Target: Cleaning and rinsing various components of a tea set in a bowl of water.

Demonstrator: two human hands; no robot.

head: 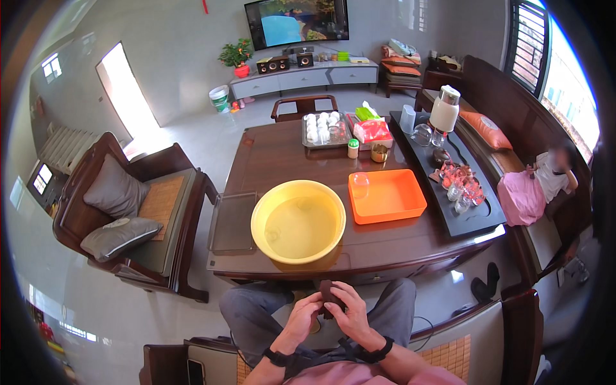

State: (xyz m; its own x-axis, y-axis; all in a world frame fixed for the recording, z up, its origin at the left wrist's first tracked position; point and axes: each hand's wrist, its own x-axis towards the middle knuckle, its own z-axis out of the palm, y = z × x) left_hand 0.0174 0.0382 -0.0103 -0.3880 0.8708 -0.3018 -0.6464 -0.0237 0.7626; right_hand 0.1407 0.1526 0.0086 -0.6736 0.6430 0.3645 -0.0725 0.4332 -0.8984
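Both hands meet above my lap, below the near edge of the wooden table. My left hand (305,315) and my right hand (350,308) grip a dark brown cloth (327,291) between them, with part of it sticking up past the fingers. Beyond the hands stands a yellow plastic basin (256,231) with water and what look like clear glass items in it. To its right lies an orange plastic tray (390,204), holding one clear glass cup (361,185) at its far left corner.
A clear plastic tray (233,221) lies left of the basin. Farther back are a tray of white cups (327,145), a green-capped jar (353,148) and a brass-coloured cup (379,153). A black tea tray (462,224) holds glassware and a jug. A person (548,178) sits on the right bench.
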